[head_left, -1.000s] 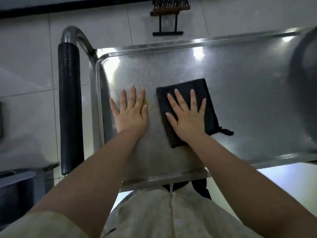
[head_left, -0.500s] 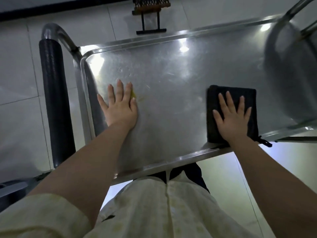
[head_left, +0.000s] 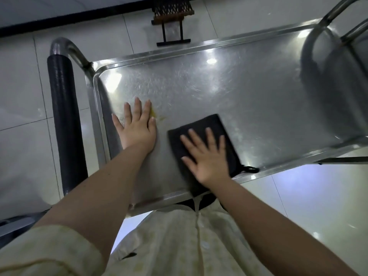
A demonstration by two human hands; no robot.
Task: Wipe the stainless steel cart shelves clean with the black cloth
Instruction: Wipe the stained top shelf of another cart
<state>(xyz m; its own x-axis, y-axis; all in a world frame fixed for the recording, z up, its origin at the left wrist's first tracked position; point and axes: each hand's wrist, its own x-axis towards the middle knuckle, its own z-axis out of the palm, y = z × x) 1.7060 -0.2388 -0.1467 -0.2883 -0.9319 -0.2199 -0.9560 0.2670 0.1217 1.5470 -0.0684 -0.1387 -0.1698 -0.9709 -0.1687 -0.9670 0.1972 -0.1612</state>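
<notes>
The stainless steel cart's top shelf (head_left: 249, 92) fills the middle of the head view, scratched and shiny. A folded black cloth (head_left: 201, 125) lies on it near the front rim. My right hand (head_left: 205, 154) presses flat on the cloth with straight, spread fingers. My left hand (head_left: 136, 125) rests flat on the bare steel at the shelf's left end, fingers straight. A small yellow smear (head_left: 154, 114) shows beside its fingertips.
The cart's handle with a black foam grip (head_left: 66, 126) stands at the left. A curved steel rail (head_left: 334, 16) rises at the right end. A dark-framed stand (head_left: 172, 22) sits on the tiled floor beyond the cart.
My right hand slid the cloth from the shelf's right end back to the left, close to my left hand. The left hand stayed in place.
</notes>
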